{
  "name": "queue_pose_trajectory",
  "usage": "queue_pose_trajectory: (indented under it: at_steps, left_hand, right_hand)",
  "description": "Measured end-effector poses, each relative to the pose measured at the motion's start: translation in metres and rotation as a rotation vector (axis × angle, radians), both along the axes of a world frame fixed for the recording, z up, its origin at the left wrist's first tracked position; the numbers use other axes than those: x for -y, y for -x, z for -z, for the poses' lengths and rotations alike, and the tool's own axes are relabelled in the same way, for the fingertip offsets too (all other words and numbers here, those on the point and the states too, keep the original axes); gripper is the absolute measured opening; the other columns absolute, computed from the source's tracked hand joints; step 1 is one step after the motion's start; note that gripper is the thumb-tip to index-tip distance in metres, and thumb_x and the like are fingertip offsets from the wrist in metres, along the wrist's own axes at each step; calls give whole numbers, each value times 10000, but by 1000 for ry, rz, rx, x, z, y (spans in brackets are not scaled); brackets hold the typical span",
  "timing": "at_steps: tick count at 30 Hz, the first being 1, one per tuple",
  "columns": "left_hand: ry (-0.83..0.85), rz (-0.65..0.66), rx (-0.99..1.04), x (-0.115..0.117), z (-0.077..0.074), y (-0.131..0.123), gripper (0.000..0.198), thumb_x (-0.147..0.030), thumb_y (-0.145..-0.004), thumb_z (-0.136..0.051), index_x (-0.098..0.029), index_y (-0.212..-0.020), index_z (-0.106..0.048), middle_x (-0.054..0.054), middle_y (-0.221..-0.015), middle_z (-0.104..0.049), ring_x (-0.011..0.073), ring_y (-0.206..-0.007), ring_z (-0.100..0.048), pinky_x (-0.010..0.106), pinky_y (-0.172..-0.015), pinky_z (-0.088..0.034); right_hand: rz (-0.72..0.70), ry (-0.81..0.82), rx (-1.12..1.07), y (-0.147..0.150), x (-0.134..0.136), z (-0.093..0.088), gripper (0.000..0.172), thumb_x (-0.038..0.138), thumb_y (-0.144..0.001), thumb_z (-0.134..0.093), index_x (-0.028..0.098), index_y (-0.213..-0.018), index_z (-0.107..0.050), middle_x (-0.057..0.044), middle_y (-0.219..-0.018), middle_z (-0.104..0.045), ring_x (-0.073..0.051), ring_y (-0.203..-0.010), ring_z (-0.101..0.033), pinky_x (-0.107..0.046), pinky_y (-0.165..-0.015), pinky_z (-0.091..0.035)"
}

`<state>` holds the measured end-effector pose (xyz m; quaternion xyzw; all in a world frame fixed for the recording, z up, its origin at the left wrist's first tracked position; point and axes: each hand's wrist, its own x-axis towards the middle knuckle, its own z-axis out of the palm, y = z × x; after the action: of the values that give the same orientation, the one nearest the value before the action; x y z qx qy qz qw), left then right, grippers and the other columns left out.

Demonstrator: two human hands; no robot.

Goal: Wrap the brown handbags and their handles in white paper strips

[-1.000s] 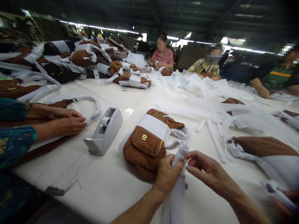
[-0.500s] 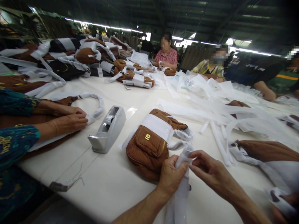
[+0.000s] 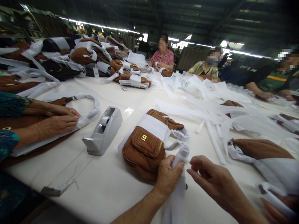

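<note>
A brown corduroy bag point(image 3: 144, 144) with a gold emblem lies before me, a white band around its body. Its strap point(image 3: 179, 154), wrapped in white paper, curves from the top and runs down toward the table's near side. My left hand point(image 3: 168, 174) grips this wrapped strap, thumb on top. Just to the right of it hovers my right hand point(image 3: 203, 171), apart from the strap, its fingers curled loosely with a gap between thumb and forefinger; nothing shows in it.
A grey tape dispenser point(image 3: 104, 133) stands left of the bag. Beyond it, a co-worker's hands point(image 3: 63, 119) press on another wrapped strap. White paper strips point(image 3: 213, 143) lie to the right, near another brown bag point(image 3: 261, 147). Wrapped bags point(image 3: 86, 53) are piled at the back left.
My right hand has come away from the wrapped strap, leaving a gap. My left hand keeps its hold. The whole view has shifted slightly, moving things a little left in the picture.
</note>
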<state>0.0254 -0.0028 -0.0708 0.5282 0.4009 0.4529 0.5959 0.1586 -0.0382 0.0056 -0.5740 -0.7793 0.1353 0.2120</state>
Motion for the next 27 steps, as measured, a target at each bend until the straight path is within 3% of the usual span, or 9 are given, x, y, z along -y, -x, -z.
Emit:
queue_pose_trajectory:
  at_steps: [4, 14, 23, 27]
  left_hand:
    - [-13, 4, 10, 1, 0, -1, 222, -333, -786, -525, -128, -708, -558, -21, -622, -467, 97, -587, -412, 189, -526, -320]
    - [-39, 7, -18, 0, 0, 0, 205, -309, -789, -538, -116, -737, -580, -22, -622, -467, 93, -591, -406, 185, -530, -319]
    - [-52, 78, -62, -3, -2, 2, 270, -410, -786, -552, -145, -777, -602, -2, -667, -537, 130, -635, -481, 183, -549, -386]
    - [29, 136, -26, -5, -3, 2, 317, -445, -759, -585, -157, -885, -617, -27, -618, -515, 111, -522, -478, 181, -483, -397]
  right_hand:
    - [-49, 36, -12, 4, -1, -3, 89, 308, -863, -466, 234, -814, -455, 67, -576, -411, -72, -483, -383, -181, -464, -313]
    - [108, 185, -66, -6, -16, 17, 132, 362, -853, -462, 235, -838, -429, 62, -595, -422, -96, -509, -387, -223, -502, -307]
    - [160, 191, -234, -8, -26, 9, 109, 269, -762, -562, 225, -775, -463, 41, -636, -526, -103, -559, -443, -216, -519, -309]
    - [209, 182, -261, -15, -29, 13, 177, 259, -704, -613, 224, -786, -460, 53, -630, -530, -90, -549, -443, -205, -511, -308]
